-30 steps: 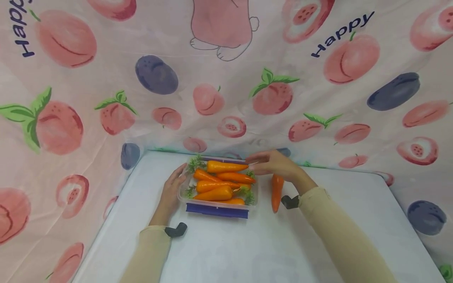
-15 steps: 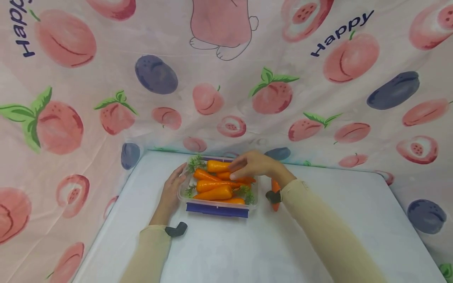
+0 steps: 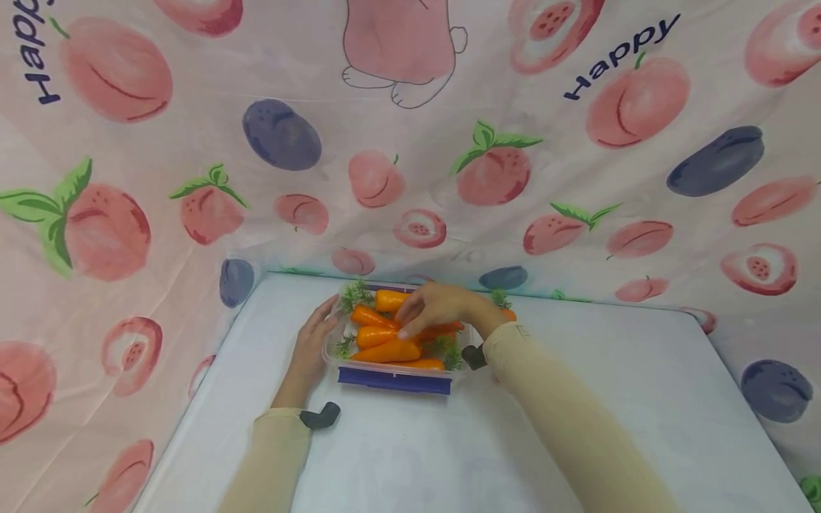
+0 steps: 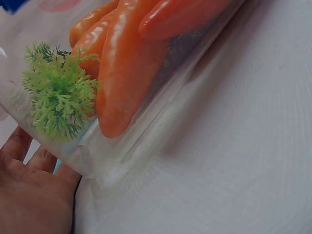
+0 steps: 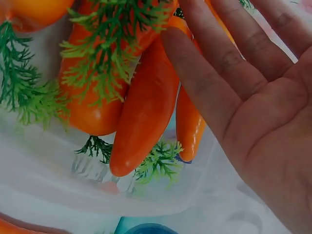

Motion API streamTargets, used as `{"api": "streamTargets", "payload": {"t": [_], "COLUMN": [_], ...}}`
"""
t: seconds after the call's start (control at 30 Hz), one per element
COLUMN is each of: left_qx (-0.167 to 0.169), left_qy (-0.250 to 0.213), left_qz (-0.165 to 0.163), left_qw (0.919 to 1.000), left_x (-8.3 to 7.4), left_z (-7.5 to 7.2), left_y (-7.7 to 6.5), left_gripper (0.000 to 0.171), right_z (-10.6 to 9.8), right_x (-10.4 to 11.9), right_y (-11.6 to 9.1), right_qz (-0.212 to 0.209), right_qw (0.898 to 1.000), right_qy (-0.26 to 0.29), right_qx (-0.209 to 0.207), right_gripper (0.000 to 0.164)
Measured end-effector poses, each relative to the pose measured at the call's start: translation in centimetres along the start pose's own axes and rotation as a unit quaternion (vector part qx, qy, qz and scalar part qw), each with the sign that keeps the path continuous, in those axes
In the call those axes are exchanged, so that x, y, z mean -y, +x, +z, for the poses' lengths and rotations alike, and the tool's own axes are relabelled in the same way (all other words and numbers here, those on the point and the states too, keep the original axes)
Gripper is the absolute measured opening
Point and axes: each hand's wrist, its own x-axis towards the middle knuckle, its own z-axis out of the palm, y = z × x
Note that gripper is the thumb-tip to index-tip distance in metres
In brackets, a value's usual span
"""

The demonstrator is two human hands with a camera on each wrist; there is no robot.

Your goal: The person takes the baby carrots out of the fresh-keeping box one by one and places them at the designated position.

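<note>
A clear plastic box (image 3: 375,368) with blue clips holds several orange toy carrots (image 3: 387,350) with green tops (image 4: 58,95). My left hand (image 3: 311,347) rests against the box's left side, its fingers fairly straight along the wall. In the left wrist view the palm (image 4: 34,195) lies beside the box corner. My right hand (image 3: 442,308) is over the carrots, hiding the middle ones. Its fingers reach down among them, and in the right wrist view they look extended, with the thumb (image 5: 204,83) at a carrot (image 5: 151,97). No carrot is seen gripped.
Another carrot (image 3: 509,314) lies on the white table (image 3: 398,449) right of the box, mostly hidden by the right forearm. A blue clip flap (image 3: 394,380) juts from the box's front. Fruit-print cloth (image 3: 423,164) walls the back and sides.
My right hand has moved left and down from the box's right edge to over the carrots. Its forearm now covers most of the loose carrot. The left hand and box have stayed put.
</note>
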Motion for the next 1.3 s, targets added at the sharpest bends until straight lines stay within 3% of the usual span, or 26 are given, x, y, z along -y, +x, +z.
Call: {"api": "streamTargets", "payload": {"t": [0.43,0.8,1.3], "left_qx": [0.0,0.007,0.012], "left_qy": [-0.007,-0.029,-0.056], "left_qz": [0.006,0.001,0.009], "left_qw": [1.0,0.9996,0.9983], "left_x": [-0.1,0.2,0.1], "left_z": [-0.1,0.1,0.1], "left_y": [0.0,0.1,0.1], "left_gripper": [0.047,0.047,0.047], "right_z": [0.1,0.9,1.7], "right_x": [0.0,0.0,0.7], "right_y": [0.7,1.2,2.1], "right_qz": [0.046,0.113,0.145], "right_qw": [0.998,0.984,0.979], "right_qy": [0.004,0.093,0.015], "right_qx": [0.032,0.103,0.139], "right_gripper": [0.054,0.049,0.056]}}
